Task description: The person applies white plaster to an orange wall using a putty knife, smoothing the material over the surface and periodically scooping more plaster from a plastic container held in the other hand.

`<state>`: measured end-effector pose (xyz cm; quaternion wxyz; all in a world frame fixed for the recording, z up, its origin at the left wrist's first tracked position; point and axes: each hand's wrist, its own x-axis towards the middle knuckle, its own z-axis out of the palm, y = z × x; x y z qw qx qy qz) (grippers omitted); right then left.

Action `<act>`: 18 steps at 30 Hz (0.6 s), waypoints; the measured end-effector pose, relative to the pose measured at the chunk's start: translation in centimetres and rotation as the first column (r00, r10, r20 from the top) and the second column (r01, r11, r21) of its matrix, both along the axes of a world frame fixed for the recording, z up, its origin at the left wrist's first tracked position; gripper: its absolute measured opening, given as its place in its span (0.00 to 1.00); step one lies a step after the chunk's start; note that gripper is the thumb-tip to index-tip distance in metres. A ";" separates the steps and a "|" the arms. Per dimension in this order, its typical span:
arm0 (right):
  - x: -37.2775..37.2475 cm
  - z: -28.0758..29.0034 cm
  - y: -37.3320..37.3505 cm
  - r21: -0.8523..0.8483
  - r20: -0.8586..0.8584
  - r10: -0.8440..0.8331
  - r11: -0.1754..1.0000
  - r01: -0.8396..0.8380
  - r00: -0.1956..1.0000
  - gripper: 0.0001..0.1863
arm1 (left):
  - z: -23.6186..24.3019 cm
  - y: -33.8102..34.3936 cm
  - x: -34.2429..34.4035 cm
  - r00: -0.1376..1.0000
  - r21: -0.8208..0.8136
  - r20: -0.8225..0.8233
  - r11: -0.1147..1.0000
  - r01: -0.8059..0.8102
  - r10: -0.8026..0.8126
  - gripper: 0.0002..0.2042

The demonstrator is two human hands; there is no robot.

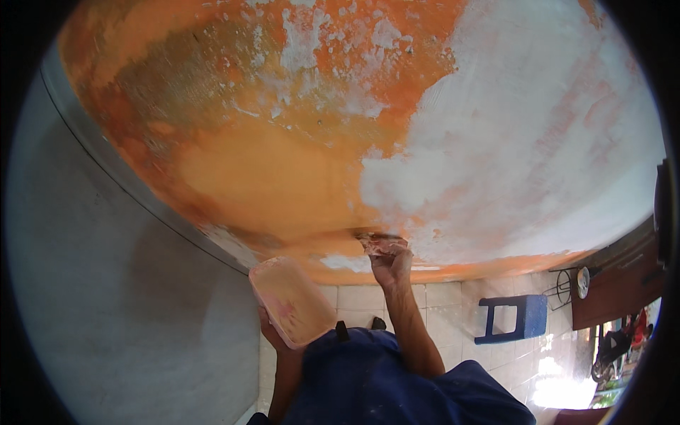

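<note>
My left hand (269,330) grips the side of a shallow peach-coloured plastic tub (282,285), held tilted in front of my body. A little pinkish paste is smeared on the tub's floor. My right hand (392,268) is closed on a putty-smeared flat scraper (382,245), its dark edge at the low part of the wall (262,170). Most of the scraper's grip is hidden by my fingers. Orange paint shows on the wall's left and middle, with whitish putty spread over the right and in patches near the scraper.
A plain grey wall (127,283) meets the painted wall at the left. On the tiled floor (453,336) to the right lies a blue plastic stool (528,319). Beyond it are brown furniture (613,294), a round white object on a wire stand, and a bright doorway with a motorbike.
</note>
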<state>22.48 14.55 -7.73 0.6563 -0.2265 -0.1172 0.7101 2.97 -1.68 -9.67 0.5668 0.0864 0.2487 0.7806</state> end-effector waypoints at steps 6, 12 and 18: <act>-1.0 0.9 -0.1 -0.013 -0.101 -0.082 0.997 0.081 0.992 0.07 | 1.2 -1.2 -0.4 0.956 -0.060 0.290 0.995 0.074 -0.054 0.29; -2.6 1.1 1.3 -0.198 -0.199 -0.149 0.974 0.109 0.969 0.12 | 2.4 -2.8 -1.5 0.983 -0.028 0.169 0.996 0.081 -0.075 0.30; -2.1 2.5 1.0 0.032 -0.162 -0.045 0.998 0.051 0.986 0.18 | 5.0 -4.7 -1.2 0.986 -0.024 0.166 1.000 0.002 0.002 0.29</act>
